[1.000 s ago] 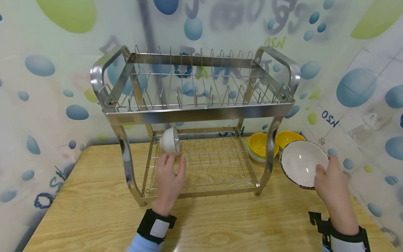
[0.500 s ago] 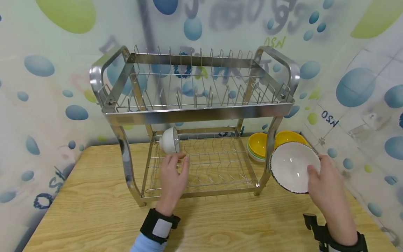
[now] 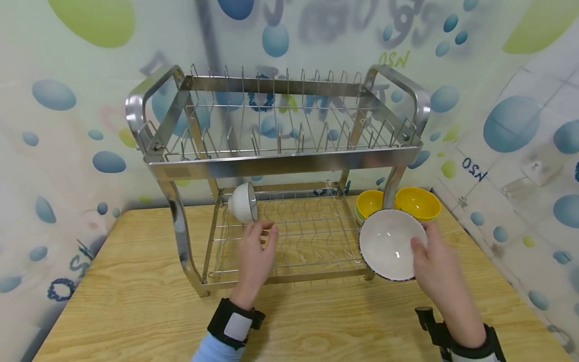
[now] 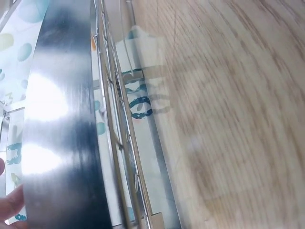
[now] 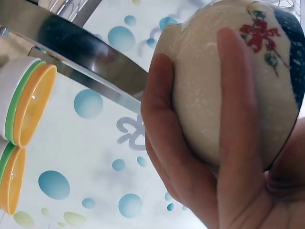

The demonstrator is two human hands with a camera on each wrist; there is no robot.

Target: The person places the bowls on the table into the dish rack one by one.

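My right hand (image 3: pixel 442 269) grips a white bowl (image 3: pixel 389 246) with a dark rim by its right edge, thumb inside and fingers behind. The bowl is held in the air, its inside facing me, in front of the dish rack's right front leg. In the right wrist view, fingers (image 5: pixel 236 100) lie along its outside, which bears a red flower and a dark blue patch. My left hand (image 3: pixel 257 259) is over the front of the lower shelf, fingers loosely bent and holding nothing. Just beyond it a smaller white bowl (image 3: pixel 244 202) stands on its side in that shelf.
A two-tier metal dish rack (image 3: pixel 289 163) stands on the wooden table (image 3: pixel 316 322), with upright wires on its upper tier. Two bowl stacks, a left stack (image 3: pixel 368 201) and a right stack (image 3: pixel 418 201), both topped in yellow, stand at the rack's right side. A patterned covering hangs behind.
My right hand has carried the white bowl leftward, from beside the rack to before its right front leg. My left hand has shifted slightly right, away from the smaller bowl, which stays put.
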